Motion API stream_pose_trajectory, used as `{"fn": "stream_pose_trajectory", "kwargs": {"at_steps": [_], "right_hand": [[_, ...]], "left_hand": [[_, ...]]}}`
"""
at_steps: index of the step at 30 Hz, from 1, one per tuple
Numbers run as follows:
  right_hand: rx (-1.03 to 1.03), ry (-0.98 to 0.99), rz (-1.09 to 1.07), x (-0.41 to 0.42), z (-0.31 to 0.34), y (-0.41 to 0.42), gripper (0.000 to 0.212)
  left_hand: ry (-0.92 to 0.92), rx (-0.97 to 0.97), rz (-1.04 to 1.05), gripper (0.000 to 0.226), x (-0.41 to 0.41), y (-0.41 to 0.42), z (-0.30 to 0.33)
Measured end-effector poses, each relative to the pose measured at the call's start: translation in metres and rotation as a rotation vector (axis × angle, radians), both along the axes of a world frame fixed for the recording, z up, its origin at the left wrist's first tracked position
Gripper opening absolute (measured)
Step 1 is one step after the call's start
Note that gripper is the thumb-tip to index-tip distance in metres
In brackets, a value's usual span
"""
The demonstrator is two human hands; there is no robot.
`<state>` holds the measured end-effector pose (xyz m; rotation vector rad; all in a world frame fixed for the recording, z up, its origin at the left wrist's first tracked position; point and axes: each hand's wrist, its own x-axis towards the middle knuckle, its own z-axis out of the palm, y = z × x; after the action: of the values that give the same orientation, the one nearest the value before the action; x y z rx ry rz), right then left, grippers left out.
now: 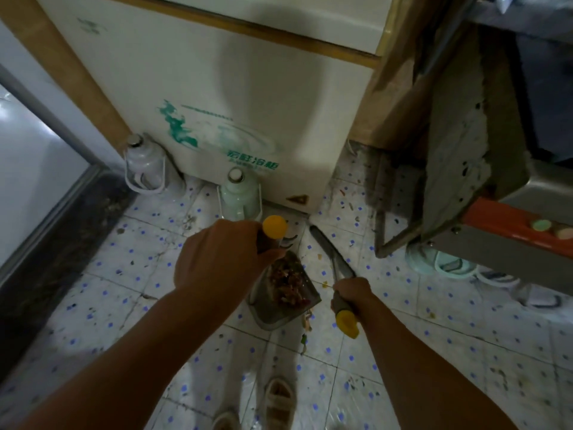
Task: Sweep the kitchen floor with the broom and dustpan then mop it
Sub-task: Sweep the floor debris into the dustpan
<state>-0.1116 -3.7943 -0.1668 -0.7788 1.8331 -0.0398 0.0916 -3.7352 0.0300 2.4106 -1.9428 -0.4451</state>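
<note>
Left hand [217, 256] grips the yellow-capped dustpan handle [273, 232]; most of the handle is hidden behind the hand. Dustpan [279, 308] sits on the tiled floor [124, 274], holding reddish scraps [286, 285]. Right hand [350, 294] grips the broom handle [333, 259]; broom head out of sight near the white freezer [217, 103].

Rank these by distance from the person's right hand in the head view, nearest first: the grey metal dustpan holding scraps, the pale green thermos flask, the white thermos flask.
1. Grey metal dustpan, just left of the right hand.
2. Pale green thermos flask, farther up-left, by the freezer's base.
3. White thermos flask, farthest left, beside the freezer's corner.
</note>
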Motion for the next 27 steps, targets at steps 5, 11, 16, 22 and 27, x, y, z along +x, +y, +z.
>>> {"fn": "stream_pose_trajectory", "kwargs": {"at_steps": [5, 11, 16, 22, 27], "right_hand": [[0.028, -0.018, 0.026, 0.009, 0.013, 0.021, 0.037], [-0.02, -0.017, 0.039, 0.023, 0.034, 0.049, 0.036], [-0.031, -0.022, -0.038, 0.038, 0.047, 0.071, 0.032], [-0.055, -0.011, -0.052, 0.065, 0.052, 0.082, 0.033], [-0.075, 0.017, -0.027, 0.088, 0.048, 0.092, 0.032]], "left_hand": [[0.01, -0.003, 0.018, 0.037, 0.012, 0.021, 0.001], [0.053, -0.006, 0.033, 0.037, 0.034, 0.056, 0.006], [0.043, -0.016, 0.045, 0.038, 0.056, 0.081, 0.009], [0.061, -0.034, 0.084, 0.035, 0.084, 0.1, 0.005], [0.036, -0.036, 0.1, 0.035, 0.104, 0.109, -0.001]]}}
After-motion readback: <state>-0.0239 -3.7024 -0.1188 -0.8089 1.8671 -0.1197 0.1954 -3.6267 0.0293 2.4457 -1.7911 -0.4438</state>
